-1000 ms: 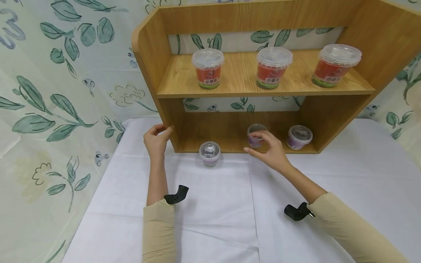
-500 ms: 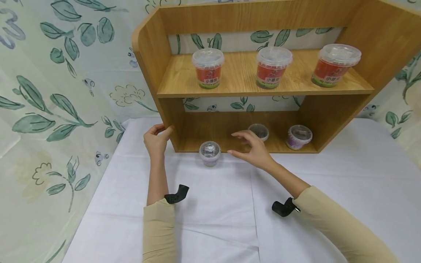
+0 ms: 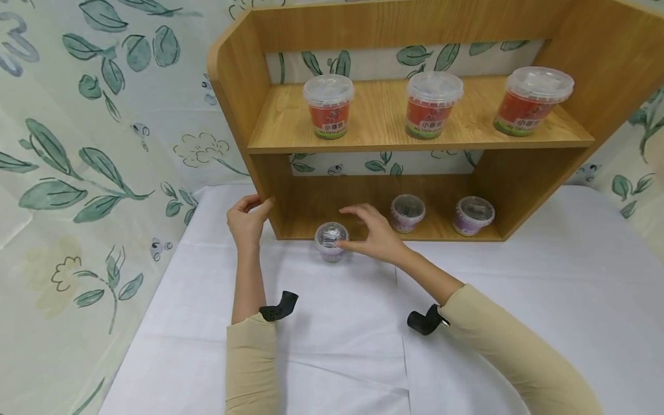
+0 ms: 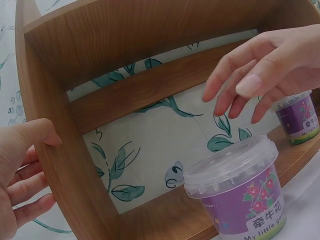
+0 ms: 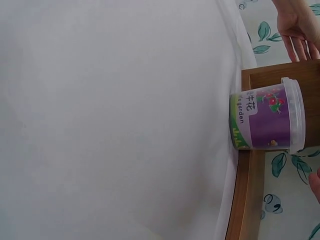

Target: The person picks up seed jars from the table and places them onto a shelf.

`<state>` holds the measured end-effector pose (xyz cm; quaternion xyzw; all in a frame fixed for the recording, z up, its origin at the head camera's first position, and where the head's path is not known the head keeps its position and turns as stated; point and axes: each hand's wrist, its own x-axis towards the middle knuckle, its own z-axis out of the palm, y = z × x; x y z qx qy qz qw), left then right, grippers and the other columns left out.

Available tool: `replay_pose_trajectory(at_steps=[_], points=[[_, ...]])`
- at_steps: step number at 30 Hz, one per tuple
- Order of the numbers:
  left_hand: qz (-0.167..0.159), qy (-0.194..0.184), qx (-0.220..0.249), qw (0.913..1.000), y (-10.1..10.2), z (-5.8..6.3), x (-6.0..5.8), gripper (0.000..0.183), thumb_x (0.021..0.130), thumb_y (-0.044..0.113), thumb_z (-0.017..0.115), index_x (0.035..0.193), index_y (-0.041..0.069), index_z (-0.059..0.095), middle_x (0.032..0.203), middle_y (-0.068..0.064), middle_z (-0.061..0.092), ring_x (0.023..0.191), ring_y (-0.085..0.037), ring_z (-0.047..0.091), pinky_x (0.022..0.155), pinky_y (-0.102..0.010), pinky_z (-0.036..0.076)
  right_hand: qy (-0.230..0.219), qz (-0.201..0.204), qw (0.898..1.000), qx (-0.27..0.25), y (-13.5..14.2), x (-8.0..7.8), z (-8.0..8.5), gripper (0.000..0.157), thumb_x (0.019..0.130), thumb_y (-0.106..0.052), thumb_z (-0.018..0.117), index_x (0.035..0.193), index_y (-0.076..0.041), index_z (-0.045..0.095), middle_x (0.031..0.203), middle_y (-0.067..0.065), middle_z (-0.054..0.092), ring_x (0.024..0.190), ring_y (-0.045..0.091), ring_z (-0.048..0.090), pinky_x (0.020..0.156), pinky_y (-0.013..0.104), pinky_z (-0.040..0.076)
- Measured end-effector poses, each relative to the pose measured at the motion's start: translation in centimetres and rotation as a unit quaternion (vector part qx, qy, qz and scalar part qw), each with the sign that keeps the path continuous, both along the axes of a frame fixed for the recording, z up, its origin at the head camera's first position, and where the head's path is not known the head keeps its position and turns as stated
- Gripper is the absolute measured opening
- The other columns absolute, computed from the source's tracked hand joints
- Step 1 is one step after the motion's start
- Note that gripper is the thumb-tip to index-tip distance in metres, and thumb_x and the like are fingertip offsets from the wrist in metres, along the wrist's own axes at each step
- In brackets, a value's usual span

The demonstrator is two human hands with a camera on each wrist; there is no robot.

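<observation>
My left hand (image 3: pixel 246 223) grips the left side panel (image 3: pixel 244 115) of a wooden shelf, thumb at its front edge and fingers on the outer face. A purple-labelled plastic cup (image 3: pixel 330 249) with a clear lid stands upright on the white cloth, right before the lower shelf's front edge. In the left wrist view its label (image 4: pixel 250 200) shows red flowers. Over this cup's right side reaches my right hand (image 3: pixel 377 237), fingers spread and nothing in its hold. Its thumb overlaps the lid in the head view; in the left wrist view the fingers hang above the lid.
Two more purple cups, one in the middle (image 3: pixel 406 222) and one at the right (image 3: pixel 471 222), stand on the lower shelf (image 3: pixel 363 199). Three red-labelled cups, including the left one (image 3: pixel 329 118), stand along the upper shelf (image 3: pixel 378 129). White cloth (image 3: pixel 342 328) covers the table.
My right hand has let go of the middle purple cup on the lower shelf and moved left to the cup on the cloth. The left hand stays on the panel.
</observation>
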<state>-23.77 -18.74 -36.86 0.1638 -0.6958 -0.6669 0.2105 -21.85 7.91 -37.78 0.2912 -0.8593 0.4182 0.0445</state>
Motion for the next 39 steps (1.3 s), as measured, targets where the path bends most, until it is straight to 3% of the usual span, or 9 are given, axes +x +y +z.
replay_pose_trajectory(at_steps=[7, 14, 23, 30, 39], points=[[0.000, 0.003, 0.009, 1.0000, -0.1, -0.2, -0.2, 0.018, 0.070, 0.015, 0.077, 0.082, 0.007, 0.067, 0.080, 0.001, 0.065, 0.074, -0.013, 0.060, 0.061, -0.020, 0.052, -0.003, 0.038, 0.997, 0.060, -1.5, 0.1, 0.1, 0.071, 0.071, -0.036, 0.079, 0.130, -0.014, 0.046, 0.131, 0.008, 0.041, 0.125, 0.026, 0.034, 0.101, 0.052, 0.034], [0.002, 0.002, 0.012, 0.9999, -0.2, -0.3, -0.3, 0.020, 0.069, 0.015, 0.077, 0.084, 0.006, 0.068, 0.081, 0.000, 0.066, 0.069, -0.012, 0.060, 0.061, -0.020, 0.051, -0.003, 0.066, 0.993, 0.097, -2.4, 0.2, -0.2, 0.069, 0.072, -0.034, 0.078, 0.130, -0.012, 0.047, 0.130, 0.010, 0.043, 0.122, 0.027, 0.036, 0.093, 0.047, 0.043], [0.001, -0.006, 0.005, 1.0000, -0.1, 0.0, -0.1, 0.021, 0.070, 0.016, 0.077, 0.085, 0.006, 0.067, 0.083, 0.000, 0.065, 0.066, -0.011, 0.059, 0.061, -0.020, 0.051, 0.010, 0.073, 0.992, 0.099, -2.6, 0.0, -0.7, 0.068, 0.072, -0.029, 0.078, 0.129, -0.009, 0.048, 0.129, 0.011, 0.044, 0.122, 0.028, 0.036, 0.093, 0.047, 0.044], [-0.002, 0.000, 0.010, 0.9999, 0.0, -0.1, -0.2, 0.020, 0.069, 0.015, 0.077, 0.084, 0.005, 0.068, 0.081, 0.000, 0.066, 0.077, -0.015, 0.060, 0.062, -0.020, 0.052, -0.007, 0.062, 0.993, 0.100, -2.4, -0.4, -1.0, 0.063, 0.071, -0.028, 0.079, 0.126, -0.013, 0.051, 0.128, 0.011, 0.045, 0.121, 0.029, 0.039, 0.093, 0.049, 0.043], [-0.003, 0.000, 0.005, 1.0000, -0.1, -0.1, -0.1, 0.022, 0.070, 0.017, 0.078, 0.085, 0.004, 0.068, 0.081, 0.001, 0.065, 0.080, -0.015, 0.059, 0.062, -0.020, 0.052, 0.003, 0.065, 0.992, 0.108, -2.2, -0.5, -0.4, 0.062, 0.071, -0.032, 0.079, 0.124, -0.015, 0.052, 0.125, 0.012, 0.047, 0.117, 0.029, 0.043, 0.092, 0.048, 0.044]])
